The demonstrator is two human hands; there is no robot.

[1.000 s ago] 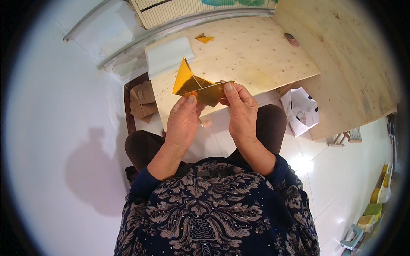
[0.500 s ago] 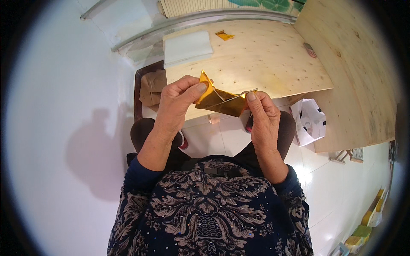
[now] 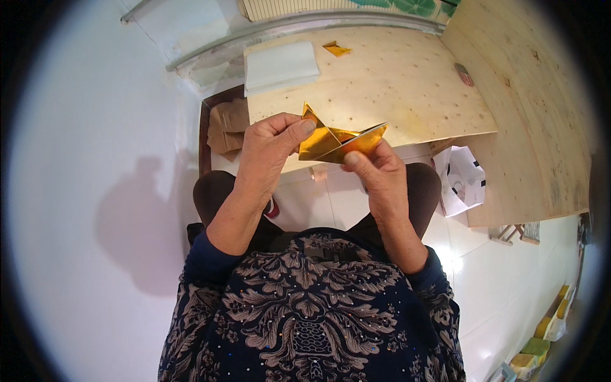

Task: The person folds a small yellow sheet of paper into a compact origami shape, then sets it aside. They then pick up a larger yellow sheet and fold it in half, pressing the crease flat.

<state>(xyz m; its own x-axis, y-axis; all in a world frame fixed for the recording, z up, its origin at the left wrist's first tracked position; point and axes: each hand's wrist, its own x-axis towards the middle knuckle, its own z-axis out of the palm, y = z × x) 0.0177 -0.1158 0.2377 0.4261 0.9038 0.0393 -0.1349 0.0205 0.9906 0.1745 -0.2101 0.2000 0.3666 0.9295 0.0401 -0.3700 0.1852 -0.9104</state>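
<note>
A folded piece of shiny gold paper (image 3: 334,141) is held in the air above the near edge of a light wooden table (image 3: 394,83). My left hand (image 3: 270,149) pinches its left end between thumb and fingers. My right hand (image 3: 375,172) grips its right lower edge, thumb pressed on the fold. The paper forms a flat, pointed shape with a small peak sticking up at the left.
A stack of white sheets (image 3: 281,63) and a small folded gold piece (image 3: 336,48) lie at the table's far side. A brown paper bag (image 3: 224,127) sits left of the table, a white bag (image 3: 461,178) on the floor at right. White tiled floor lies around.
The tall gold triangle has been folded down into a flatter, longer shape. Both hands stayed on the paper, and the view shifted slightly so the hands sit lower in the picture.
</note>
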